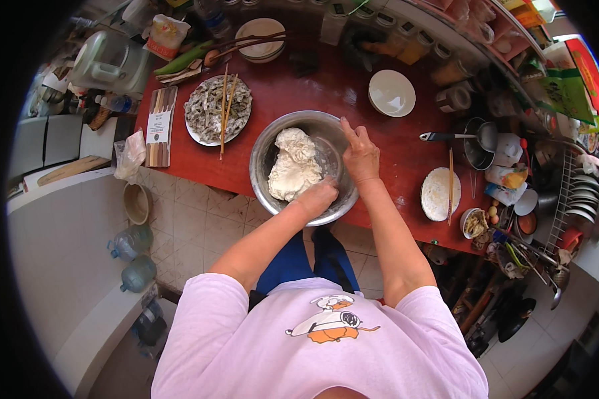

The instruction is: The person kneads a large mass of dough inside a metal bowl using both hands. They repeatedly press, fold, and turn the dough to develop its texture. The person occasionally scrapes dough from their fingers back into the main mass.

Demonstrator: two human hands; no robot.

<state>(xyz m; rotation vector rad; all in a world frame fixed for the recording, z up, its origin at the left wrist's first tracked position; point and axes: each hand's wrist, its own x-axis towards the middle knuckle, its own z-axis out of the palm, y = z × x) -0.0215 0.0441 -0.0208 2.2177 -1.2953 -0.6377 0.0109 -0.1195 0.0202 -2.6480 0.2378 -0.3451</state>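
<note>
A wide stainless steel bowl [263,130] stands near the front edge of the red table, with a lumpy mass of pale dough [293,167] lying in its left half. Down inside the bowl, at the front right of the dough, my left hand [319,196] is curled into a fist close to the inner wall. Whether any dough is in that fist is hidden. My right hand [361,155] holds the bowl's right rim, its index finger stretched along the edge.
Left of the bowl are a plate of floured strips [207,112] with chopsticks [223,114] and packaged chopsticks [159,127]. To the right are a white bowl [392,93], a bowl of flour [437,194] with chopsticks, a ladle [486,137] and a dish rack [561,194]. Jars line the back.
</note>
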